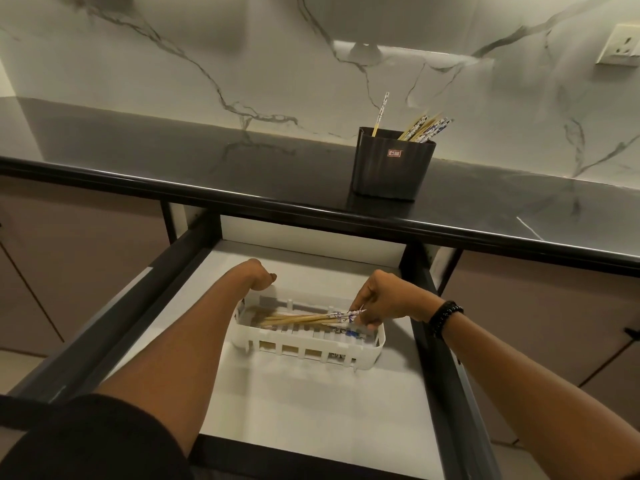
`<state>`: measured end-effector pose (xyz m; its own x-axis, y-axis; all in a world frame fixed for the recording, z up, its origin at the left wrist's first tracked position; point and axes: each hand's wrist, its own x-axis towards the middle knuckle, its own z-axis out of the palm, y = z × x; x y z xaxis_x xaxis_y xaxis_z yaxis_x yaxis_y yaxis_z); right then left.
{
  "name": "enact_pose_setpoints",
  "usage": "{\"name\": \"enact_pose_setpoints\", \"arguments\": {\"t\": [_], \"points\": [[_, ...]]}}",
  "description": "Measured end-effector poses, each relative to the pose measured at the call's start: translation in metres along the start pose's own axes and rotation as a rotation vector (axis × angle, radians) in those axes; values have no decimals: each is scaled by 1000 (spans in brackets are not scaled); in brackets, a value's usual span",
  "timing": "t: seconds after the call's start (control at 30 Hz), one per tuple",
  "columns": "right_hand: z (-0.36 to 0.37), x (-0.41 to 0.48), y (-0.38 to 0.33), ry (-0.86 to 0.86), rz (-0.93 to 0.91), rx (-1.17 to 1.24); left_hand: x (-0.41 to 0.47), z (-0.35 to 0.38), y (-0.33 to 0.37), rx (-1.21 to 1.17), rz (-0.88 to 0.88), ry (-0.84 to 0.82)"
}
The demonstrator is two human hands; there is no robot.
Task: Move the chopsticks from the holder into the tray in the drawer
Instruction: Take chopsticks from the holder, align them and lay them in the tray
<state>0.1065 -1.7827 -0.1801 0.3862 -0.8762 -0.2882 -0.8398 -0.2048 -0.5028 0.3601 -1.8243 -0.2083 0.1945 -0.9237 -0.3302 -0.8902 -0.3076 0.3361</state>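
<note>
A white slotted tray (304, 353) lies in the open drawer (311, 403). My right hand (384, 299) pinches the patterned ends of a few wooden chopsticks (301, 319), which lie lengthwise just over the tray's inside. My left hand (261, 277) is bent over the tray's far left corner, fingers curled at its rim; the grip itself is hidden. A dark ribbed holder (391, 168) stands on the black countertop, with several more chopsticks (424, 128) leaning right and one single chopstick (381, 114) upright.
The drawer has dark metal side rails (114, 327) and a white floor around the tray. The countertop's front edge (242, 195) overhangs the drawer's back. A marble wall with a socket (618, 46) stands behind the counter.
</note>
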Motion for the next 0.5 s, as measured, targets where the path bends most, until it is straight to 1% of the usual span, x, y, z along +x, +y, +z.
{"name": "enact_pose_setpoints", "arguments": {"t": [0.17, 0.3, 0.37, 0.43, 0.5], "points": [[-7, -1, 5, -1, 24, 200, 2, 0, -1, -16, 6, 8], [3, 0, 4, -50, 66, 263, 3, 0, 0, -18, 12, 5], [10, 1, 1, -74, 97, 243, 3, 0, 1, -26, 14, 2], [14, 2, -2, -38, 105, 126, 3, 1, 1, -30, 23, 6], [15, 2, -2, 4, 109, 85, 3, 1, 2, -28, 38, 16]]}}
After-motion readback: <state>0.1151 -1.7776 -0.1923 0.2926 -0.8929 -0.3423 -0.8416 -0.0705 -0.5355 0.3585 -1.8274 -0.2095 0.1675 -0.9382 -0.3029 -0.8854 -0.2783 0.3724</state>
